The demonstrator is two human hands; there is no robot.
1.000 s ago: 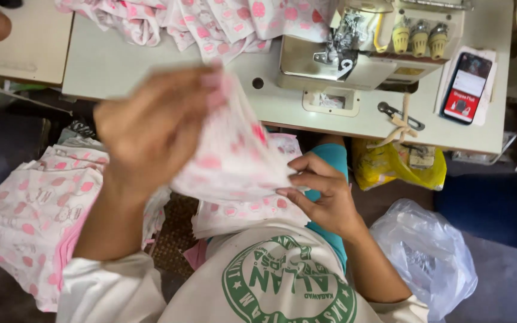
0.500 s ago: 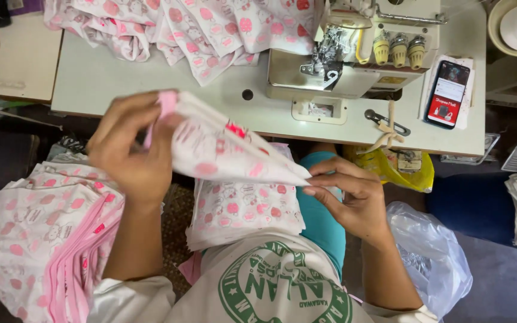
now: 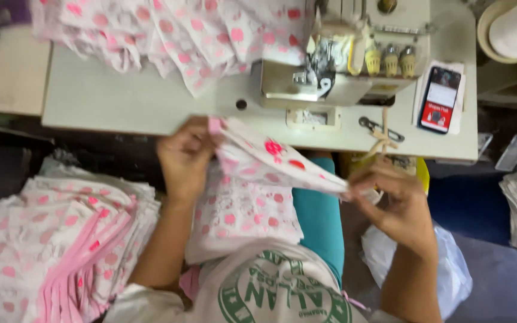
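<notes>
A person is sitting at a pale sewing table [image 3: 121,101], seen from above. Both hands are stretching a white fabric piece with pink dots [image 3: 270,160] between them, just above the lap. The left hand [image 3: 185,157] is pinching its pink-trimmed corner; the right hand [image 3: 397,200] is gripping the opposite edge between thumb and fingers. The cloth is looking light, soft and limp, likely to sag unless it is being held by its edges or corners. A sewing machine [image 3: 330,72] is standing beyond it, a phone [image 3: 440,99] is lying to the right, and a stack of similar pieces [image 3: 55,239] is resting at the left.
</notes>
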